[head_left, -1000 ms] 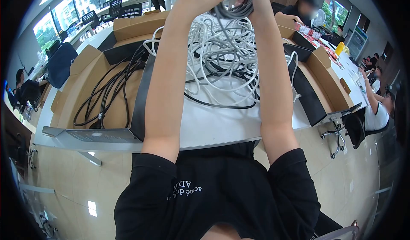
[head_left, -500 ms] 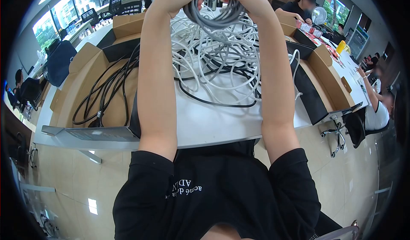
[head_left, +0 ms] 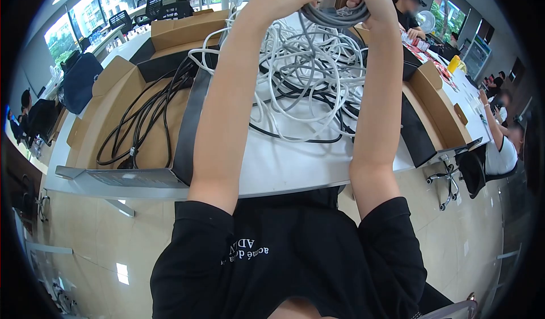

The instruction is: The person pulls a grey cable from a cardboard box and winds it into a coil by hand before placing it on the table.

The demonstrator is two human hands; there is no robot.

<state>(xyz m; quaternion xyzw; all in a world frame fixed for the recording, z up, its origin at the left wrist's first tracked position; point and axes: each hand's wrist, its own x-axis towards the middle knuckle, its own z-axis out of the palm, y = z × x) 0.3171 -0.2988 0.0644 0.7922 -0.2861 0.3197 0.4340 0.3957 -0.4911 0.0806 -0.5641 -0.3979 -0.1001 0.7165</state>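
Note:
Near the top edge, a coil of grey cable [head_left: 336, 18] hangs above the table between my hands. My right hand [head_left: 374, 1] is closed round the coil's right side, its fingers curled inside the loop. My left hand [head_left: 288, 0] grips the coil's left side, with the thumb stretched across it; its other fingers are partly cut off by the frame. A grey strand runs down from the coil towards a tangled heap of white cables [head_left: 323, 63]. Black cables [head_left: 323, 99] lie among and beneath the heap.
An open cardboard box [head_left: 113, 100] with black cables [head_left: 150, 112] inside stands on the white table [head_left: 272, 174] at left. Another open box [head_left: 434, 106] stands at right. A person in a black cap [head_left: 407, 9] sits beyond it; a person in white [head_left: 502, 148] sits far right.
Both hands and the grey coil have moved right. My left thumb now stretches across the coil. White cable loops have shifted and now hang over the left box's edge.

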